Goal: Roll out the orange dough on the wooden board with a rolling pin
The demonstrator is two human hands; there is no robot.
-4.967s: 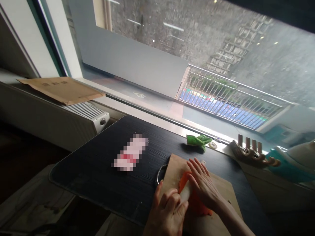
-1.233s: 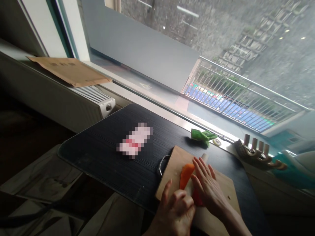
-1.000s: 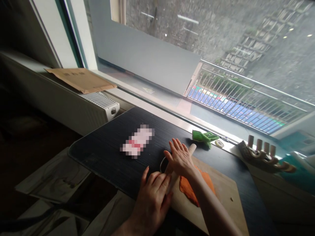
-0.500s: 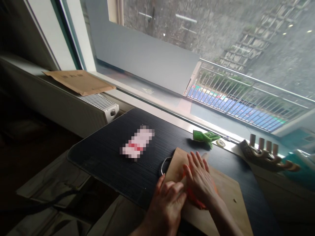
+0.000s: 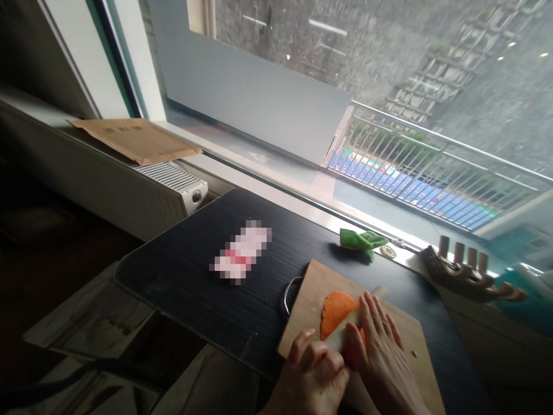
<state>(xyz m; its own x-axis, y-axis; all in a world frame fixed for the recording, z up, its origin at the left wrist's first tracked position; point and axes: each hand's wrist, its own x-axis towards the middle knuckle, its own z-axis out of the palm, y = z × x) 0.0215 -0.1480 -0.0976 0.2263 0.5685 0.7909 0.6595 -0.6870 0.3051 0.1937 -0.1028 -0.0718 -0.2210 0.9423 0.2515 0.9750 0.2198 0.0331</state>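
On the wooden board (image 5: 314, 282) lies a flat sheet of orange dough (image 5: 337, 310), its rounded far-left part in sight and the rest covered by my hands. A pale rolling pin (image 5: 342, 336) lies slantwise across the dough, its far end showing past my right fingertips. My left hand (image 5: 311, 369) is closed around the near end of the pin. My right hand (image 5: 384, 349) rests on the pin with its fingers stretched out flat.
The board, with a metal handle (image 5: 287, 297), sits on a black table (image 5: 181, 259). A green cloth (image 5: 360, 241) lies near the window. A blurred-out pink-white item (image 5: 242, 253) is left of the board. A wooden rack (image 5: 462, 271) stands at right, a brown envelope (image 5: 138, 140) on the radiator.
Both hands and the rolling pin have moved toward me and to the right across the board. More of the orange dough is now uncovered on the far left side.
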